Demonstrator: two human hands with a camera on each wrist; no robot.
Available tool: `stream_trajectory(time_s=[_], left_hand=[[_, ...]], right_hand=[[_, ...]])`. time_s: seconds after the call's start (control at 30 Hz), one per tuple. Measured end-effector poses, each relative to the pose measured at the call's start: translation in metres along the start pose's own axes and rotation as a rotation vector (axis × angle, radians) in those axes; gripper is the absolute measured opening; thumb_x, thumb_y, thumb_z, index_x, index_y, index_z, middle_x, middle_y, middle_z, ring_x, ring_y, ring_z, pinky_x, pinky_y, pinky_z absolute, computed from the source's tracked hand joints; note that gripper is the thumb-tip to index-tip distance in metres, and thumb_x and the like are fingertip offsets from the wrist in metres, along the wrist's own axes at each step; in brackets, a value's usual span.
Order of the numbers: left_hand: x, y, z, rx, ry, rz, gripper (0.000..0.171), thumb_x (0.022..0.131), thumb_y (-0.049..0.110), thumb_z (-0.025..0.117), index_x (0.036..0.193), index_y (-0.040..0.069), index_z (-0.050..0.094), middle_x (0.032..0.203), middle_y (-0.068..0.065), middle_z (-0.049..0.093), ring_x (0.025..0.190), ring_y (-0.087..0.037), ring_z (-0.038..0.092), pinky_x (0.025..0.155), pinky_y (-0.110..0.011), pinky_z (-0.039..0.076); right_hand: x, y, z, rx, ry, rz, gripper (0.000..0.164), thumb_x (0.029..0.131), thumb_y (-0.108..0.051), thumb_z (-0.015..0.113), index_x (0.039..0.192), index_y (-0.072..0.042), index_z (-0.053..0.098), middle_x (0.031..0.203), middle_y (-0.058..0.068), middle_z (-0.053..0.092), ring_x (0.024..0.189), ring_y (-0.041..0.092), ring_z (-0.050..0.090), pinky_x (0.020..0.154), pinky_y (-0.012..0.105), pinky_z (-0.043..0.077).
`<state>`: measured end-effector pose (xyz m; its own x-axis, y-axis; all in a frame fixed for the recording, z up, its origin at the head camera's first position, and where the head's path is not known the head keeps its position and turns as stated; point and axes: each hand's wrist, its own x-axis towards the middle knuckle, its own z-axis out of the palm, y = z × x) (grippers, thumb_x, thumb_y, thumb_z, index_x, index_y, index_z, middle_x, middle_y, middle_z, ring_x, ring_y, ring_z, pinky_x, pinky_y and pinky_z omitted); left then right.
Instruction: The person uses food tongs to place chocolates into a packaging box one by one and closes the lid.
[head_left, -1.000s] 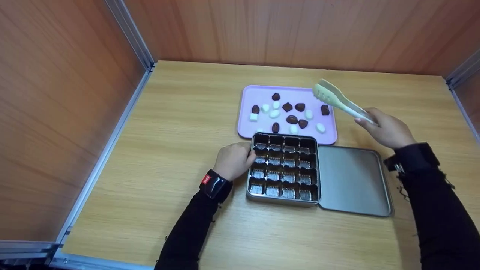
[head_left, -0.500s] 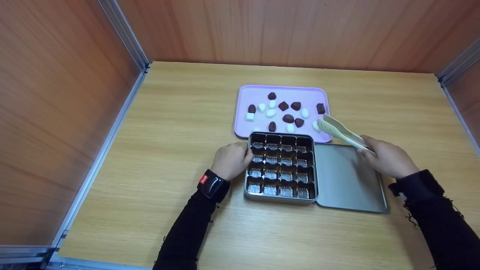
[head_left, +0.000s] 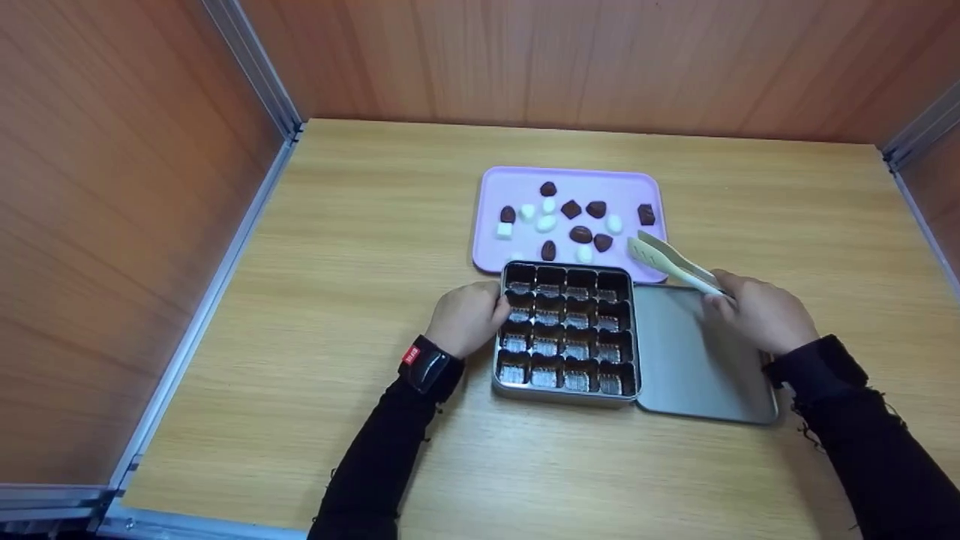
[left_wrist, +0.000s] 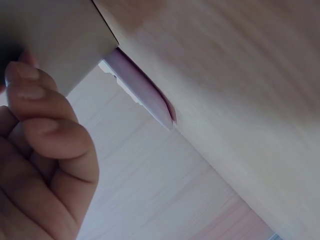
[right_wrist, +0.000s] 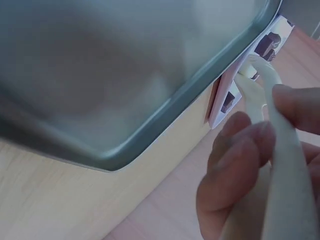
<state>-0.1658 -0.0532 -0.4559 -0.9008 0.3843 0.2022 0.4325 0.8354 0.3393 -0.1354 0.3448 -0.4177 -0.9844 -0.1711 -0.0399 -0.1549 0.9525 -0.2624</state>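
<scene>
My left hand (head_left: pixel 465 319) holds the left side of a metal tin (head_left: pixel 564 398), its thumb over the rim and its fingers curled against the outer wall (left_wrist: pixel 60 40). A dark plastic insert with many square compartments fills the tin. With my right hand (head_left: pixel 769 315) I grip pale green tongs (head_left: pixel 675 264) by their handles. Their tips reach down over the right front corner of a lilac tray (head_left: pixel 600 182). A white piece (right_wrist: pixel 248 71) shows between the tips in the right wrist view. Brown chocolates (head_left: pixel 580 235) and white ones (head_left: pixel 546 223) lie scattered on the tray.
A flat metal lid (head_left: pixel 697 367) lies against the tin's right side, beneath my right hand. The tin's back edge overlaps the tray's front edge in the head view. Wood-grain panels (head_left: pixel 585 67) wall the table at the back and sides.
My right hand has brought the tongs down and toward me, from above the tray's right side to its front right corner. The tips now cover a white piece. My left hand stays put.
</scene>
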Motion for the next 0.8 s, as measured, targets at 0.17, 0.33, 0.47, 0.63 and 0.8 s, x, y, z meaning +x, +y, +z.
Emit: stream_trajectory(time_s=[0.17,0.33,0.47,0.63,0.8], left_hand=[[0.001,0.001,0.000,-0.005,-0.010,-0.006,0.028,0.095,0.023,0.048,0.071,0.010,0.054,0.070,-0.005,0.060,0.063,-0.024,0.060,0.061,-0.040,0.051],[0.001,0.001,-0.001,-0.007,-0.018,-0.014,0.028,0.095,0.023,0.048,0.072,0.010,0.055,0.070,-0.004,0.060,0.063,-0.022,0.058,0.060,-0.039,0.050],[0.001,0.001,-0.001,-0.007,-0.021,-0.017,0.027,0.095,0.023,0.048,0.073,0.010,0.056,0.071,-0.005,0.061,0.063,-0.023,0.059,0.061,-0.040,0.051],[0.001,0.001,-0.001,0.007,-0.022,-0.017,0.027,0.096,0.024,0.048,0.074,0.010,0.057,0.072,-0.005,0.061,0.064,-0.023,0.060,0.061,-0.040,0.051],[0.000,0.001,0.001,0.016,-0.004,-0.006,0.027,0.096,0.023,0.049,0.074,0.009,0.057,0.072,-0.005,0.062,0.065,-0.024,0.061,0.061,-0.040,0.051]], right_hand=[[0.000,-0.007,-0.009,0.027,0.021,-0.014,0.047,0.097,-0.022,0.056,0.136,0.003,0.051,0.096,0.026,0.066,0.068,0.027,0.054,0.056,0.040,0.041],[-0.001,-0.033,-0.021,0.043,0.088,-0.094,0.045,0.098,-0.023,0.057,0.134,0.002,0.054,0.106,0.028,0.068,0.072,0.029,0.059,0.060,0.048,0.047],[-0.002,-0.060,-0.021,0.046,0.138,-0.186,0.041,0.096,-0.022,0.060,0.131,-0.002,0.059,0.107,0.024,0.070,0.070,0.025,0.061,0.058,0.043,0.047],[0.000,-0.089,-0.010,0.035,0.139,-0.281,0.040,0.094,-0.021,0.063,0.130,-0.005,0.060,0.104,0.020,0.072,0.066,0.021,0.060,0.056,0.039,0.047],[0.006,-0.105,0.004,0.023,0.132,-0.339,0.040,0.093,-0.019,0.064,0.129,-0.004,0.061,0.088,0.012,0.071,0.064,0.019,0.056,0.057,0.038,0.047]])
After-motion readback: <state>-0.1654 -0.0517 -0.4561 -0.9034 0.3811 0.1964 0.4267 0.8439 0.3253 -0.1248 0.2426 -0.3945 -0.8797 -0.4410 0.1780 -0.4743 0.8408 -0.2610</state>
